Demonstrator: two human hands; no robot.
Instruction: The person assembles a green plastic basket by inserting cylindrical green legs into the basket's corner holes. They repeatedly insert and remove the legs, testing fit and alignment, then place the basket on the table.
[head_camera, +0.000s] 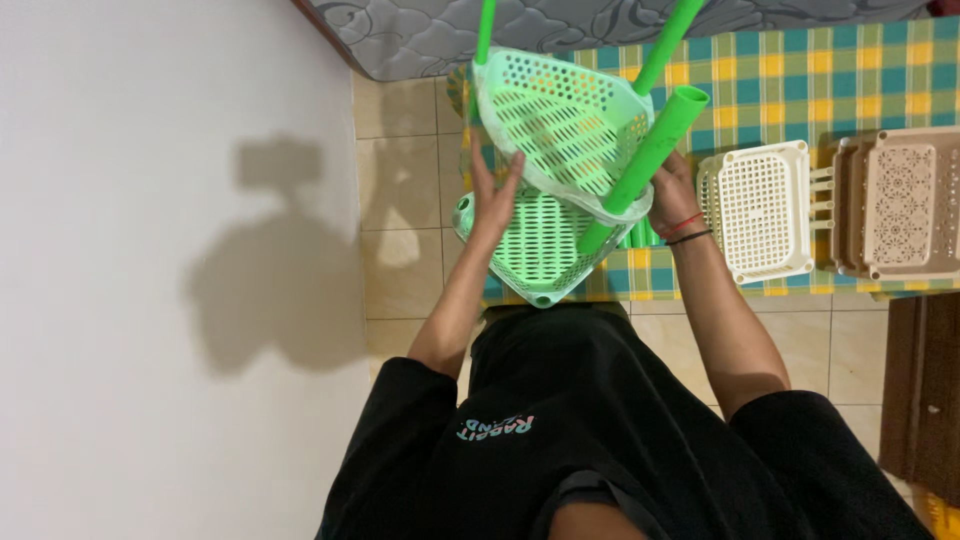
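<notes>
Bright indoor light, sharp focus; hard dark shadow on white wall (150, 200) at left.

Light green perforated shelf trays (560, 130) and green tubes (645, 165), a cream basket (765, 210), beige baskets (905, 200), a yellow-teal checked cloth (800, 90).
</notes>
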